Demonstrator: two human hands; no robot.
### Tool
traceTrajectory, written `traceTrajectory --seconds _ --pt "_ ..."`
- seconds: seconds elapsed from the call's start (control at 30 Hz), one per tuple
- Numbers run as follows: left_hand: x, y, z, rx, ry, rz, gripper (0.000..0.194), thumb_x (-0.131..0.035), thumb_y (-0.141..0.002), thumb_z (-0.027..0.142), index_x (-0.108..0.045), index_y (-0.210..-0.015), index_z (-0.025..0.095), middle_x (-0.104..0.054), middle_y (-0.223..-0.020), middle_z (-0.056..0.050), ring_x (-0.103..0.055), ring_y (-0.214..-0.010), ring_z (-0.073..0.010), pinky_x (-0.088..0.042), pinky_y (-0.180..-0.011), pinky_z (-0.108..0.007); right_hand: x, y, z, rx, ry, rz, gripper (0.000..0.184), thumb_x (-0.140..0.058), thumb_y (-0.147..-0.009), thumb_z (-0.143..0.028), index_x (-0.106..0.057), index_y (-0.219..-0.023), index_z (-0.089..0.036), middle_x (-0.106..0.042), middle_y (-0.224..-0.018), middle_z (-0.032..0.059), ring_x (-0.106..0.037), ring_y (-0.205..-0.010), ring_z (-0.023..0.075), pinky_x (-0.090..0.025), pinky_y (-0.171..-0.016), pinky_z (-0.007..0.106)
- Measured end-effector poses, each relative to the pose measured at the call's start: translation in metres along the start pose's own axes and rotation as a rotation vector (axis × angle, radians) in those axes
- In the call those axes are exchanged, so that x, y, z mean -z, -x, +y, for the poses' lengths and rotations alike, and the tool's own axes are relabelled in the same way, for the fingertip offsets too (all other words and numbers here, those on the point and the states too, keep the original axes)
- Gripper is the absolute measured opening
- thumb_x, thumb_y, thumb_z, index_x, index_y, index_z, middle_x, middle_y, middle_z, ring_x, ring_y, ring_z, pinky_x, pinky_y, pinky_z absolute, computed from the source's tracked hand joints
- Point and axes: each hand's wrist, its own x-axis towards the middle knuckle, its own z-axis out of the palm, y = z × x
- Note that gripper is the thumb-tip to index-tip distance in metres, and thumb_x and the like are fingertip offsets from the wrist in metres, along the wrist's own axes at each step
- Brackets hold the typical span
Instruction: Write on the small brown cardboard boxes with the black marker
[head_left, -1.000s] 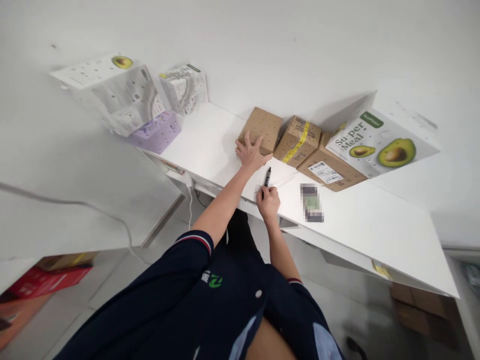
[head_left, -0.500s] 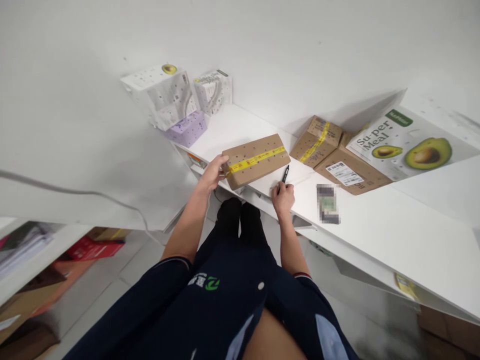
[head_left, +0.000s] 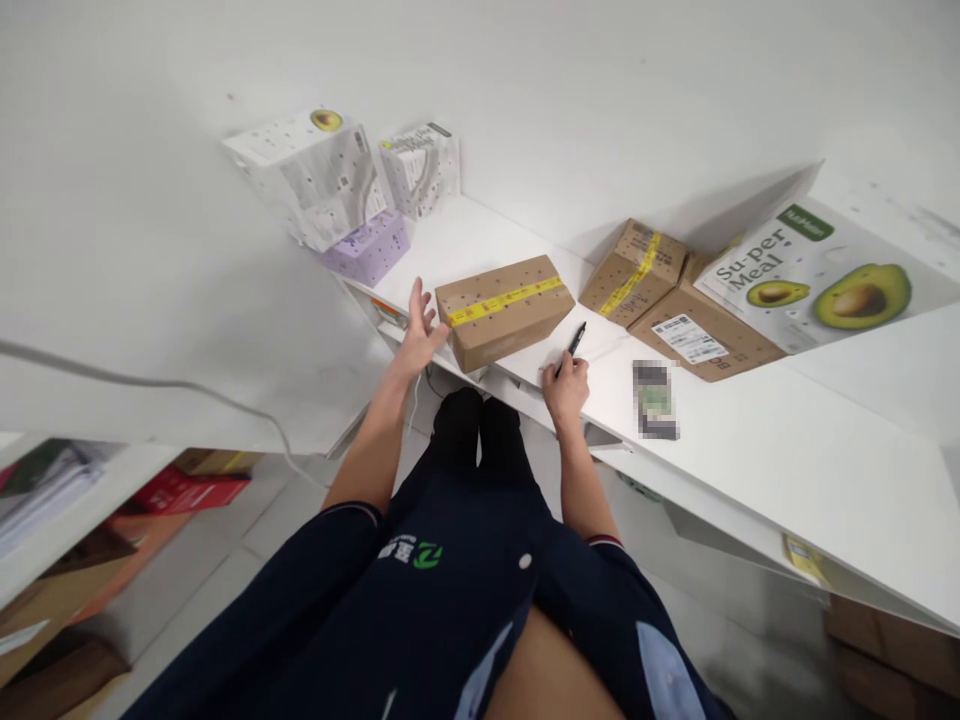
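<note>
At the right of the frame, a white Su-per Meal box [head_left: 832, 310] adjoins a labelled brown carton [head_left: 739, 350] on the white table [head_left: 810, 450]; a smaller taped carton [head_left: 636, 275] stands against the latter. A pixelated object [head_left: 656, 400] lies below these. Upper left: a purple box [head_left: 367, 250], a large white box [head_left: 319, 185] above it, and a small white box [head_left: 421, 170] beside. The yellow-taped brown box [head_left: 506, 310] sits at frame centre, near edge over the table's front, right end just beside the smaller taped carton. Left hand [head_left: 422, 335]: fingers spread, thumb at the box's left end, contact undetermined. Right hand [head_left: 566, 390]: closed around a black marker pen [head_left: 577, 338], tip pointing up and right.
</note>
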Motion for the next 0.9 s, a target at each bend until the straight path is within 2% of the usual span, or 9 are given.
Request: traceTrajectory --seconds 0.1,0.23,0.3,0.37,0.43,0.5,0.57,0.67,0.9 --pt "0.0 0.017 -0.016 -0.078 -0.111 -0.12 0.144 -0.085 -0.05 0.073 0.003 -0.159 0.038 -0.001 -0.17 -0.013 -0.007 -0.156 -0.0418 -0.014 -0.123 -0.06 0.0 0.0 0.0 0.008 -0.02 -0.001 0.047 -0.047 -0.093 -0.031 -0.057 -0.136 -0.013 -0.055 -0.121 0.0184 -0.059 -0.1 0.0272 -0.05 -0.082 0.038" --pt "-0.012 0.02 -0.021 -0.105 -0.225 -0.088 0.149 -0.092 -0.049 0.06 0.004 -0.16 0.031 -0.002 -0.17 -0.017 -0.007 -0.156 -0.0398 -0.01 -0.126 -0.057 0.001 0.0 -0.001 -0.001 -0.026 -0.011 0.047 -0.047 -0.093 -0.03 -0.058 -0.135 -0.014 -0.055 -0.12 0.0186 -0.058 -0.1 0.0277 -0.05 -0.082 0.039" --pt "-0.018 0.016 -0.018 -0.119 -0.181 -0.045 0.143 -0.091 -0.052 0.058 -0.002 -0.161 0.029 -0.013 -0.168 -0.018 -0.018 -0.154 -0.0388 -0.016 -0.125 -0.055 0.002 0.0 0.0 0.002 -0.022 -0.012 0.047 -0.047 -0.093 -0.03 -0.058 -0.135 -0.014 -0.056 -0.12 0.0182 -0.059 -0.1 0.0276 -0.049 -0.083 0.039" --pt "-0.022 0.01 -0.013 -0.076 -0.089 0.004 0.135 -0.09 -0.054 0.058 -0.01 -0.16 0.029 -0.032 -0.16 -0.018 -0.035 -0.147 -0.038 -0.028 -0.121 -0.055 0.001 0.0 0.0 0.011 -0.014 -0.009 0.045 -0.047 -0.093 -0.03 -0.059 -0.134 -0.015 -0.057 -0.12 0.0179 -0.059 -0.1 0.0272 -0.049 -0.082 0.038" --pt "-0.022 0.007 -0.007 0.06 0.018 0.035 0.126 -0.088 -0.056 0.058 -0.019 -0.158 0.03 -0.051 -0.145 -0.016 -0.051 -0.133 -0.0368 -0.039 -0.114 -0.056 0.001 0.0 0.001 0.014 -0.006 -0.005 0.044 -0.046 -0.094 -0.03 -0.06 -0.133 -0.015 -0.057 -0.12 0.0176 -0.059 -0.099 0.0265 -0.049 -0.081 0.037" --pt "-0.021 0.008 -0.002 0.212 0.125 0.048 0.114 -0.084 -0.06 0.057 -0.027 -0.155 0.03 -0.06 -0.131 -0.013 -0.059 -0.123 -0.0352 -0.045 -0.107 -0.056 0.0 0.0 0.002 0.015 -0.004 0.001 0.042 -0.046 -0.094 -0.03 -0.062 -0.13 -0.015 -0.057 -0.119 0.0173 -0.059 -0.097 0.0258 -0.048 -0.08 0.036" --pt "-0.021 0.011 0.003 0.294 0.213 0.06 0.103 -0.082 -0.063 0.054 -0.034 -0.151 0.028 -0.064 -0.125 -0.011 -0.061 -0.121 -0.0339 -0.046 -0.107 -0.055 -0.001 0.0 0.002 0.016 -0.006 0.004 0.04 -0.046 -0.094 -0.03 -0.063 -0.127 -0.015 -0.057 -0.118 0.0171 -0.058 -0.097 0.0254 -0.047 -0.079 0.035" --pt "-0.021 0.017 0.007 0.315 0.3 0.091 0.096 -0.081 -0.062 0.049 -0.041 -0.145 0.025 -0.063 -0.128 -0.01 -0.059 -0.124 -0.0327 -0.048 -0.106 -0.05 -0.001 0.0 0.003 0.013 -0.009 0.005 0.039 -0.045 -0.094 -0.03 -0.064 -0.125 -0.015 -0.057 -0.117 0.0168 -0.058 -0.097 0.0252 -0.047 -0.079 0.035" --pt "-0.022 0.02 0.014 0.412 0.314 0.157 0.068 -0.069 -0.074 0.049 -0.05 -0.135 0.029 -0.063 -0.132 -0.007 -0.061 -0.12 -0.029 -0.056 -0.092 -0.042 0.004 0.0 -0.001 -0.001 -0.043 -0.016 0.045 -0.047 -0.093 -0.029 -0.06 -0.135 -0.018 -0.056 -0.119 0.0165 -0.059 -0.101 0.0261 -0.049 -0.084 0.037"
